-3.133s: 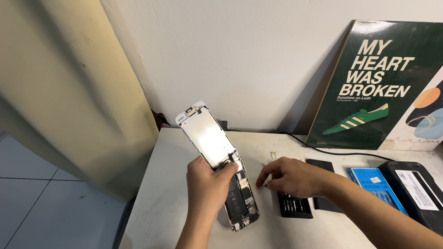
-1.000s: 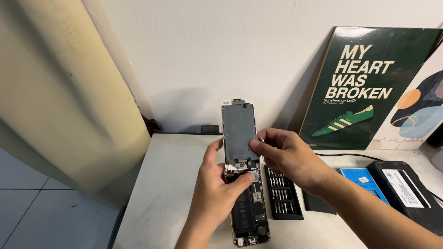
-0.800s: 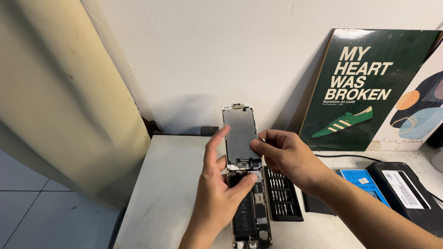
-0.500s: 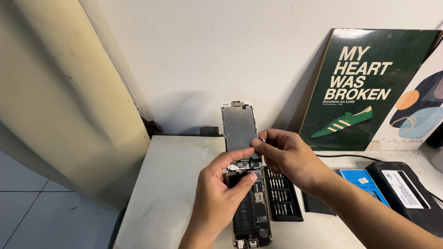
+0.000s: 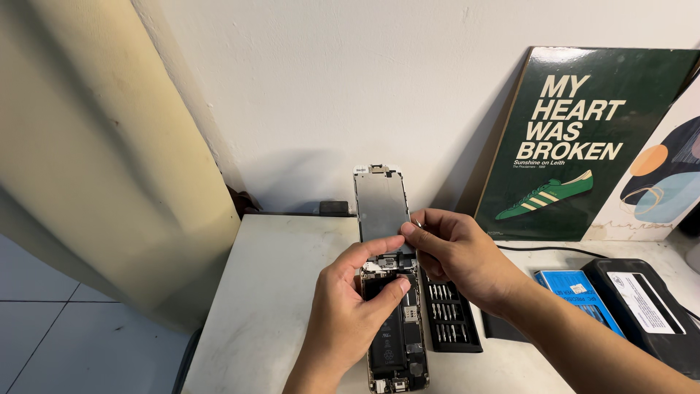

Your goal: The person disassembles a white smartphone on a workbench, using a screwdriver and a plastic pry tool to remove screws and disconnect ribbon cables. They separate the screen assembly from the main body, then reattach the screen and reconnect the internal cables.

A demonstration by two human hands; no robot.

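Observation:
An opened smartphone lies on the white table [image 5: 270, 292]. Its rear body [image 5: 394, 343] shows a black battery and circuit parts. The screen panel [image 5: 381, 203] stands raised upright from the top end, metal backplate toward me. My left hand [image 5: 348, 317] grips the phone body near the hinge end, thumb and forefinger at the connector area. My right hand [image 5: 456, 252] pinches the screen panel's lower right edge and steadies it.
A black tray of screwdriver bits [image 5: 450, 317] lies just right of the phone. Further right are a blue box [image 5: 576, 288] and a black case [image 5: 645, 310]. A dark green poster [image 5: 583, 138] leans on the wall. A cream curtain [image 5: 95, 160] hangs at left.
The screen panel went from tilted left to standing upright. My right hand left the table and took hold of its edge. My left fingers shifted down to the connector area.

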